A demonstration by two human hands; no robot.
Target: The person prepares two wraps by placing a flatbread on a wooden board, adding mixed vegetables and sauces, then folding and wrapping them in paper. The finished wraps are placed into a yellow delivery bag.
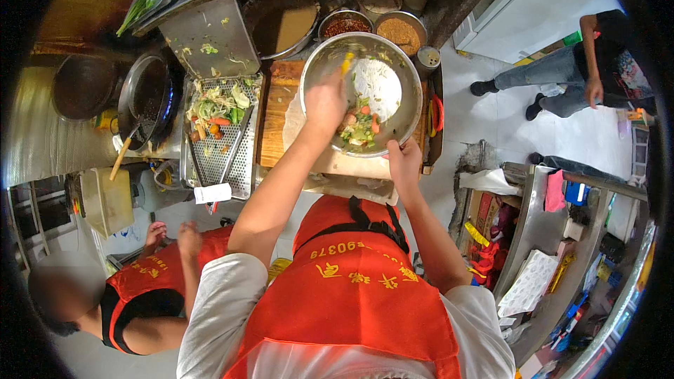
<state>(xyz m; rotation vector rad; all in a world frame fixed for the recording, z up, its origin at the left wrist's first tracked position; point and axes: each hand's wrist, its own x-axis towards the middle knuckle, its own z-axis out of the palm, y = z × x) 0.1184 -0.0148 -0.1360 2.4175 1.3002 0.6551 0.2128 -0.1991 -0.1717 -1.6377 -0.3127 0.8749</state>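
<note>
A large steel mixing bowl (404,91) is tilted over the wooden cutting board (279,109). Chopped vegetables (361,126), green and orange, lie in its near part. My right hand (404,158) grips the bowl's near right rim, fingers closed. Inside the bowl's left side, my left hand (326,102) is closed around a yellow-handled utensil (347,63), whose far end is smeared by motion. Left of the board, a perforated steel tray (242,147) holds cut vegetables (217,109) and a pair of tongs (237,146).
Behind the bowl stand a pot of brown liquid (284,24), a bowl of red chilli (344,24) and one of tan crumbs (401,31). A wok (144,95) with a ladle sits at left. One person (151,274) is at lower left, another (590,63) at right.
</note>
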